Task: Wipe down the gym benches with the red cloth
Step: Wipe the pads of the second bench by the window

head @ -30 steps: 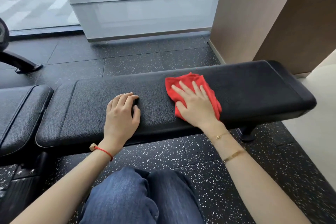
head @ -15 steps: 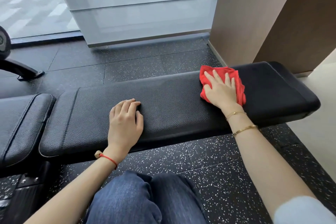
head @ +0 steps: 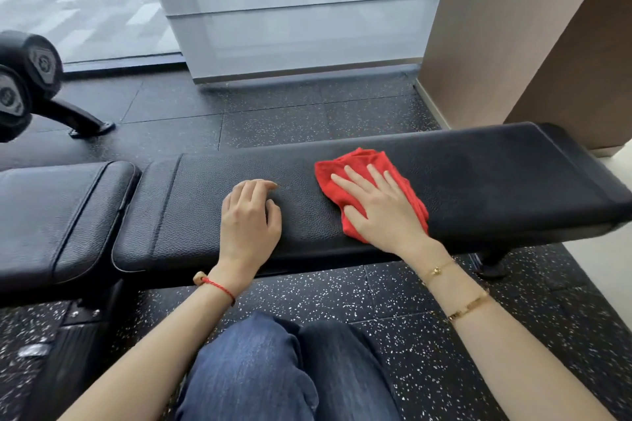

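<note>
The red cloth [head: 367, 186] lies bunched on the long black bench pad [head: 496, 181], right of centre in the frame, and the right hand [head: 379, 207] lies flat on top of it with 4 fingers straight and slightly spread, the thumb tucked along the cloth's near-left edge. The hand presses rather than pinches; cloth shows past the fingertips toward the upper left and past the outer edge of the palm at the right.

The left hand [head: 249, 219] rests on bare pad at the centre of the frame, apart from the cloth, its fingers loosely curled with the tips touching the leather and nothing in them. It looks to be a brace.

The relation that matters: the pad's long axis runs left to right across the frame, rising slightly to the right, and the cloth sits roughly midway along it. Bare leather stretches from the cloth to the pad's right end, and a shorter stretch lies between the cloth and the left hand. I judge the stroke should follow that axis. A sweep left soon meets the resting hand, which would have to lift or shift.

A 2nd pad [head: 58, 215] sits at the left edge, across a narrow gap, nearer the left hand than the right.
</note>
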Available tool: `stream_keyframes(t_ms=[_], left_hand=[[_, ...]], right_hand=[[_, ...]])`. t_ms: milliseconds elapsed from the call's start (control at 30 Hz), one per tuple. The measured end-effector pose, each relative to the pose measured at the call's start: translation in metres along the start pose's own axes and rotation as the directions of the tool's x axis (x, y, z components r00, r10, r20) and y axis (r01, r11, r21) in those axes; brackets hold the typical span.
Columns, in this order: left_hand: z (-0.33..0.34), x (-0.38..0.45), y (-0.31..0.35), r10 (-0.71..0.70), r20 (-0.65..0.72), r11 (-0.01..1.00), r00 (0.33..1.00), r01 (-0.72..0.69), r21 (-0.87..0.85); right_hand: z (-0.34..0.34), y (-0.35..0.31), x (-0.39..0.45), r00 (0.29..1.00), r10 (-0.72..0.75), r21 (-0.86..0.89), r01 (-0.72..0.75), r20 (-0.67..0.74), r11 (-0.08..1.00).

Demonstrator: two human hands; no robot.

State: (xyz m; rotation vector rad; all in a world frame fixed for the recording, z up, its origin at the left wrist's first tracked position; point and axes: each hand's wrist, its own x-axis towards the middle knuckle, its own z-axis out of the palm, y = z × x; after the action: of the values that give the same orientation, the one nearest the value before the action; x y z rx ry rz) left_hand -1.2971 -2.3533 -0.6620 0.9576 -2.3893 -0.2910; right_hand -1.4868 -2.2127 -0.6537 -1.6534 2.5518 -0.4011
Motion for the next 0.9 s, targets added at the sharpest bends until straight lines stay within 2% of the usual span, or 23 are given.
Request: stream_keyframes(t_ms=[233,333,433,567,700,800,900], left_hand=[[-0.016,0.003,-0.03,0.024,0.002,0.996,1.0,-0.024,0.082],[-0.019,0.002,-0.041,-0.008,-0.018,0.995,1.0,0.01,0.095],[-0.023,-0.003,-0.053,-0.026,-0.046,0.994,0.999,0.031,0.107],[-0.03,-0.009,-0.067,-0.087,-0.077,0.991,0.993,0.094,0.093],[-0.04,-0.012,-0.083,-0.148,-0.102,0.982,0.984,0.158,0.1],[-0.047,-0.011,-0.097,-0.183,-0.113,0.977,0.977,0.193,0.086],[-0.046,-0.011,-0.1,-0.187,-0.091,0.978,0.978,0.194,0.077]], right_hand=[[-0.007,0.027,0.024,0.967,0.253,-0.043,-0.254,-0.037,0.966],[-0.003,0.01,0.058,0.958,0.286,-0.024,-0.286,-0.007,0.958],[0.003,-0.023,0.087,0.977,0.207,-0.015,-0.207,0.046,0.978],[0.018,-0.088,0.097,0.994,-0.027,-0.004,0.027,0.104,1.0],[0.032,-0.134,0.069,0.945,-0.305,0.031,0.304,0.12,0.952],[0.031,-0.124,0.052,0.931,-0.35,0.044,0.347,0.104,0.937],[0.026,-0.103,0.055,0.951,-0.298,0.034,0.297,0.081,0.954]])
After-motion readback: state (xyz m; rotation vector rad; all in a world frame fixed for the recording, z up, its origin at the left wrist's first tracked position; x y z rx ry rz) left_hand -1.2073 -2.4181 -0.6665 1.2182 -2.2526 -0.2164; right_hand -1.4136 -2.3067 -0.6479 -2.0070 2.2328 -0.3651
